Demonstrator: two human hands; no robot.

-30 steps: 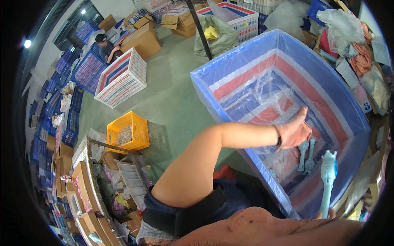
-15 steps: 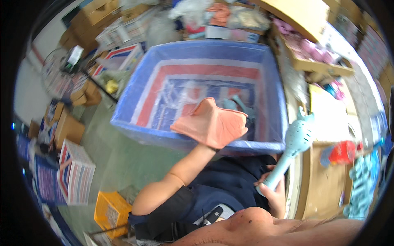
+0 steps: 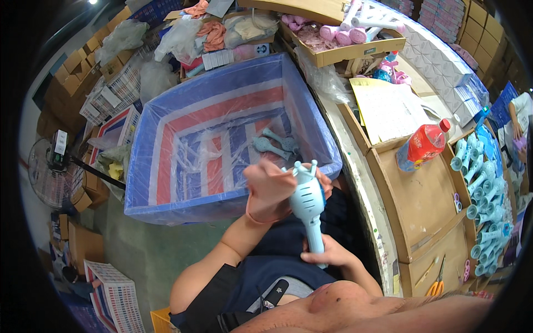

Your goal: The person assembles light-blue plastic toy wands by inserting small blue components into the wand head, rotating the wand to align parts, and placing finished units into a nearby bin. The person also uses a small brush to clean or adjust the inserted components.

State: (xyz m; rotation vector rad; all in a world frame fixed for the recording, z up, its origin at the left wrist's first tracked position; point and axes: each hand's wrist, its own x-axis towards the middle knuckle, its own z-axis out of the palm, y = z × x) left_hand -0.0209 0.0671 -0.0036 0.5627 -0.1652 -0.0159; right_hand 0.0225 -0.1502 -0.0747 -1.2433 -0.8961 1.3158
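Observation:
A light-blue plastic toy wand (image 3: 308, 200), with a slotted head and crown-like prongs, stands nearly upright in front of my body. My right hand (image 3: 331, 252) is closed around its handle. My left hand (image 3: 325, 184) is wrapped about the wand's head from the left and behind, with a peach cloth (image 3: 262, 191) covering most of it; some fingertips show to the right of the head. Inside the large blue-lined bin (image 3: 147, 188) ahead lie several similar light-blue wands (image 3: 272, 145).
At my right, a workbench holds a cardboard tray (image 3: 408, 222), a red bottle (image 3: 423, 145), orange-handled scissors (image 3: 437, 287) and several light-blue wands (image 3: 488, 194). Pink wands fill a box (image 3: 361, 53) at the far right. A fan (image 3: 47, 166) stands left. Another person (image 3: 522, 114) is at the right edge.
The wand has moved left from beside the bin's right edge to my left hand. The cloth, spread flat over my left hand before, is now folded against the wand's head. My view has turned right.

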